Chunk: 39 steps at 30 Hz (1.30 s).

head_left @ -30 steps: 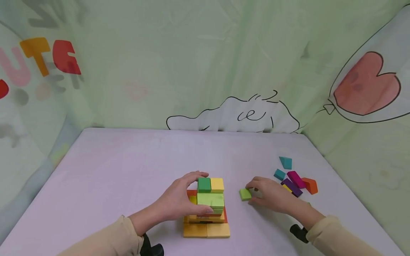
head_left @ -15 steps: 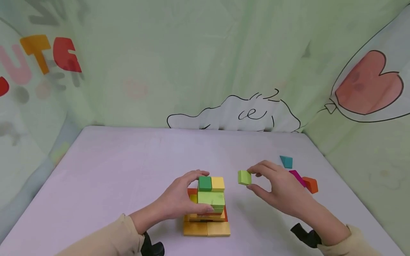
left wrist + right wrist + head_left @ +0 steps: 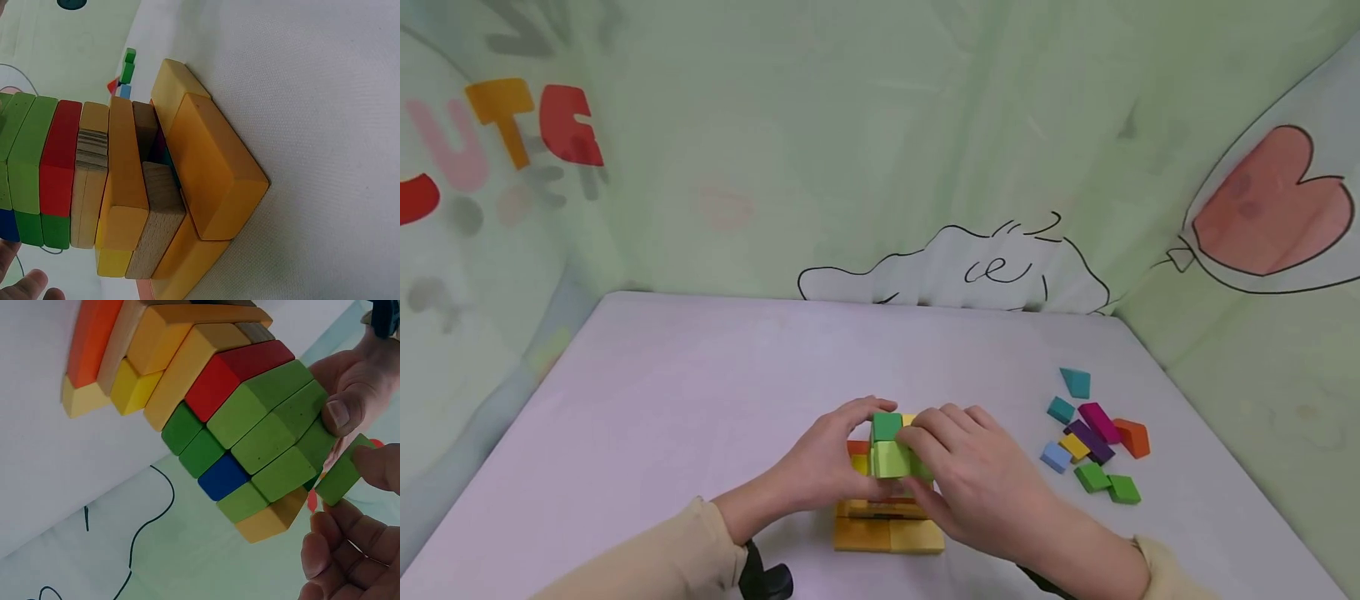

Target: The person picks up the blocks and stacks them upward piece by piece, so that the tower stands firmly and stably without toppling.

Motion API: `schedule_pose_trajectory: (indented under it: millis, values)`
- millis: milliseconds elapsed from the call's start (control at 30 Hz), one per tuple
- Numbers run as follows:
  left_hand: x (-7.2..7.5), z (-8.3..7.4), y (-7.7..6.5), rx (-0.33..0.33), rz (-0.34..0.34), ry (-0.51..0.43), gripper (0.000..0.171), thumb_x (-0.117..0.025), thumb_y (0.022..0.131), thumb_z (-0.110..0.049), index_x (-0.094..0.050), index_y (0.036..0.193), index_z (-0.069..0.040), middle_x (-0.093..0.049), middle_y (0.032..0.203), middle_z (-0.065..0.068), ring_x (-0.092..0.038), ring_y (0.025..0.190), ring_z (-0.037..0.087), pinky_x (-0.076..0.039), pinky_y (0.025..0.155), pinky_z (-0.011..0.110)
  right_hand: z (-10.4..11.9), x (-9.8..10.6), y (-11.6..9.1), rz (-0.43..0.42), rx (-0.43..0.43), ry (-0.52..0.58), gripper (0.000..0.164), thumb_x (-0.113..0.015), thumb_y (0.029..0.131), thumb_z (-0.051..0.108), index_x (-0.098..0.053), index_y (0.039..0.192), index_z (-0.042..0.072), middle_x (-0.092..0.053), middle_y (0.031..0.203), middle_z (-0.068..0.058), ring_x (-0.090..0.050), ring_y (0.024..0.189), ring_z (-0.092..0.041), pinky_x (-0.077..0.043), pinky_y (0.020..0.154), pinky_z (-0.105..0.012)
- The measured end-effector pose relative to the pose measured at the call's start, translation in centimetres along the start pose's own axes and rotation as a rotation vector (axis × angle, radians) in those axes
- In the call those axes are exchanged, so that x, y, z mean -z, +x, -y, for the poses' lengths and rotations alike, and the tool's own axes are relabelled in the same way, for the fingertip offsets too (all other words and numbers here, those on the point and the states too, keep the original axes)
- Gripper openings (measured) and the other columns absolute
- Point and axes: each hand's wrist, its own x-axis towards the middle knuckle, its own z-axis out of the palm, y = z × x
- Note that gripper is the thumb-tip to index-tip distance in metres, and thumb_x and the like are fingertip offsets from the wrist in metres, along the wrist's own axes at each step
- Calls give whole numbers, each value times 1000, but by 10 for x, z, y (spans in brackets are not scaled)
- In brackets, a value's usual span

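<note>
A tower of coloured wooden building blocks (image 3: pixel 887 533) stands at the front of the table. My left hand (image 3: pixel 816 462) grips its upper part from the left; in the right wrist view the thumb lies on light green blocks (image 3: pixel 300 419). My right hand (image 3: pixel 981 479) pinches a small green block (image 3: pixel 344 472) between thumb and fingers. That piece is at the tower's top, close by a dark green block (image 3: pixel 886 427) and a yellow block (image 3: pixel 275 519). The right hand hides part of the tower in the head view. Orange blocks (image 3: pixel 215 165) form the base.
Loose blocks lie at the table's right: a teal triangle (image 3: pixel 1077 383), a magenta block (image 3: pixel 1099 422), an orange block (image 3: pixel 1132 437), a purple block (image 3: pixel 1090 442), a light blue block (image 3: pixel 1056 457) and green blocks (image 3: pixel 1092 477). A printed cloth wall (image 3: pixel 737 167) rises behind the table.
My right hand has lifted the green block off the table and carried it left to the tower's top. The left hand keeps its grip on the tower.
</note>
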Motion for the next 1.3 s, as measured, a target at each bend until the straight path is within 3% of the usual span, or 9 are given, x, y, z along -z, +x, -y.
schedule_pose_trajectory:
  millis: [700, 1300]
  values:
    - [-1, 0, 1, -28, 2, -10, 72, -90, 77, -26, -59, 139, -10, -53, 152, 3, -42, 148, 31, -37, 119, 61, 1, 0, 3, 62, -27, -16, 45, -88, 79, 38, -71, 113, 13, -69, 104, 1, -61, 94, -14, -55, 78, -33]
    - [0, 0, 1, -7, 8, 0, 75, -88, 77, -24, -56, 143, -11, -52, 154, 5, -42, 148, 32, -36, 120, 60, 3, 0, 4, 67, -23, -7, 39, -85, 82, 38, -71, 109, 14, -68, 102, 2, -60, 93, -14, -53, 78, -32]
